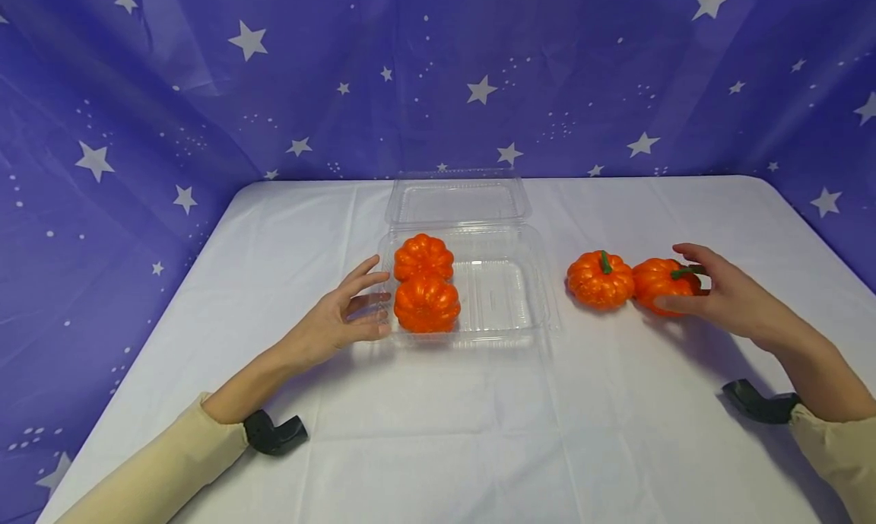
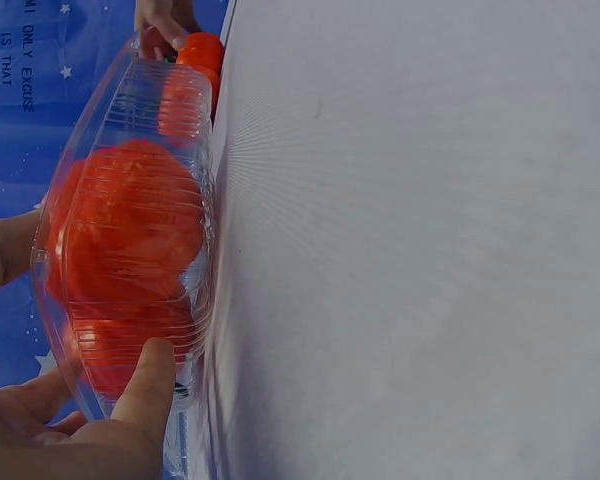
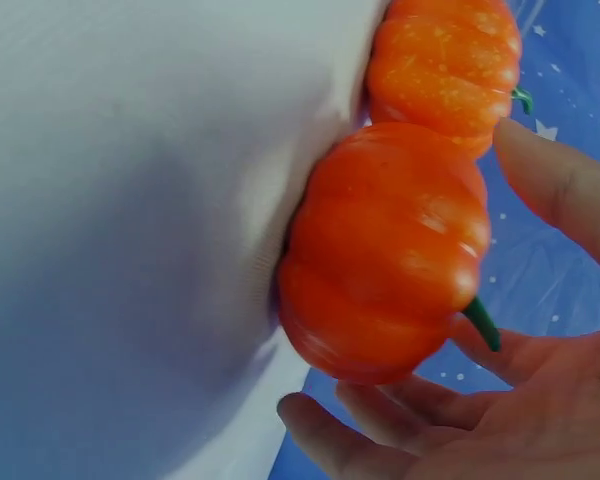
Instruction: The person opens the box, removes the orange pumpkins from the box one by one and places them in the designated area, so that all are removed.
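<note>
A clear plastic clamshell container (image 1: 503,296) stands with its lid (image 1: 460,203) folded back. In its left half sit two small orange toy pumpkins, one at the back (image 1: 423,256) and one at the front (image 1: 427,303). My left hand (image 1: 335,315) is at the container's left side, fingers spread; in the left wrist view the thumb (image 2: 152,390) lies against the wall. My right hand (image 1: 735,296) is spread around the far-right pumpkin (image 1: 662,282), its fingers close about it without a visible grip. Another green-stemmed pumpkin (image 1: 600,281) touches that one on the left.
A white cloth (image 1: 438,448) covers the table. Behind it hangs a purple curtain with white stars (image 1: 411,75). Dark curved pieces, at the left wrist (image 1: 275,434) and the right wrist (image 1: 760,404), stick out from the beige sleeves.
</note>
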Demonstrator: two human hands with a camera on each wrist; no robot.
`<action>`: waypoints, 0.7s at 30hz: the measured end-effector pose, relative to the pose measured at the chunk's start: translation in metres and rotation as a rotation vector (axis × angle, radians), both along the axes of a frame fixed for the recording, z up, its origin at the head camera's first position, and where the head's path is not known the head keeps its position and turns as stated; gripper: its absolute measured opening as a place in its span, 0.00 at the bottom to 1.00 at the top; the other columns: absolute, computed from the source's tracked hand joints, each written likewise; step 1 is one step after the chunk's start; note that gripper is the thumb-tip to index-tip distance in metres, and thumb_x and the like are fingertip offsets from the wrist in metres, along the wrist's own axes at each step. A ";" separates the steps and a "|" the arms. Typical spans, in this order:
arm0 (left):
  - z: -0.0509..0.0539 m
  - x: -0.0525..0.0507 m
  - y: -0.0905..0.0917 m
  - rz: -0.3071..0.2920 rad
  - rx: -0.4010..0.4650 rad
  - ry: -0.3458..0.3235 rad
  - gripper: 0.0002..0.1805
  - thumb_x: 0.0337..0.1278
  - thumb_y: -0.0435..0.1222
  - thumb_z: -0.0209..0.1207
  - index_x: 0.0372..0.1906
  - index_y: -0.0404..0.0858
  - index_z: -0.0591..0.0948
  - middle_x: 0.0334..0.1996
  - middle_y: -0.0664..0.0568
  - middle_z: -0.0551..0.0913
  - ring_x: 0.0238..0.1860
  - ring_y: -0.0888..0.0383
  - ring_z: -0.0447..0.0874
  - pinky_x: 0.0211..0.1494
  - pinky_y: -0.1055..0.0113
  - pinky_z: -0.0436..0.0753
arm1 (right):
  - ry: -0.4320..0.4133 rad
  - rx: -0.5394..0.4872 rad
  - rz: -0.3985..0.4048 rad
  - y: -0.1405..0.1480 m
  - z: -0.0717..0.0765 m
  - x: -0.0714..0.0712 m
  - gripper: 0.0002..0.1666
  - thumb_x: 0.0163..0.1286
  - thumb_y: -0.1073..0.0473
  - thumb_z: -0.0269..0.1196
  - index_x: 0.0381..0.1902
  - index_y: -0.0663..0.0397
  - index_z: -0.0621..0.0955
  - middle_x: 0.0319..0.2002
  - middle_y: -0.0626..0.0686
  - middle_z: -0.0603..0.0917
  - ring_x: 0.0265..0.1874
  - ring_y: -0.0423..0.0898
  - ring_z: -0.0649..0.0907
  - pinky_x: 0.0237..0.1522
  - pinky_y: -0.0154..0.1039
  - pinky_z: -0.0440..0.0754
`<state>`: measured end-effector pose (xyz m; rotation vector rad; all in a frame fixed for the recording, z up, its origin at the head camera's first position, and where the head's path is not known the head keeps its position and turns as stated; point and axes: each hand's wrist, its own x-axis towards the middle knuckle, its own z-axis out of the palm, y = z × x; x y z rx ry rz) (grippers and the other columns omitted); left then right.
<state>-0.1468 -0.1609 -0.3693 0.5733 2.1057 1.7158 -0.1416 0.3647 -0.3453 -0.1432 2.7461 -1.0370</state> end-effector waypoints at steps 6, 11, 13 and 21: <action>-0.001 0.000 0.000 0.003 -0.008 0.008 0.41 0.57 0.30 0.68 0.74 0.34 0.62 0.79 0.58 0.41 0.70 0.42 0.63 0.61 0.65 0.77 | 0.140 -0.014 -0.004 -0.007 0.012 0.007 0.49 0.63 0.60 0.70 0.73 0.68 0.56 0.69 0.73 0.57 0.65 0.73 0.58 0.59 0.77 0.57; -0.001 0.000 -0.001 0.003 0.009 -0.001 0.41 0.57 0.29 0.68 0.74 0.34 0.62 0.79 0.59 0.41 0.70 0.42 0.63 0.61 0.66 0.77 | 0.240 0.012 -0.013 -0.021 0.023 0.016 0.48 0.61 0.60 0.72 0.73 0.64 0.60 0.69 0.72 0.59 0.66 0.72 0.58 0.61 0.74 0.57; -0.001 0.000 -0.001 -0.001 0.015 -0.001 0.41 0.57 0.29 0.68 0.74 0.34 0.62 0.79 0.58 0.41 0.70 0.42 0.63 0.60 0.66 0.77 | 0.264 0.011 -0.016 -0.027 0.027 0.020 0.46 0.62 0.60 0.72 0.72 0.63 0.62 0.68 0.71 0.61 0.67 0.70 0.59 0.63 0.72 0.56; -0.001 0.000 0.000 -0.011 0.019 0.001 0.41 0.57 0.29 0.67 0.74 0.33 0.61 0.79 0.58 0.41 0.70 0.42 0.63 0.61 0.66 0.77 | 0.304 -0.061 0.007 -0.048 0.037 0.034 0.42 0.60 0.63 0.73 0.70 0.56 0.67 0.68 0.62 0.66 0.66 0.57 0.64 0.51 0.11 0.60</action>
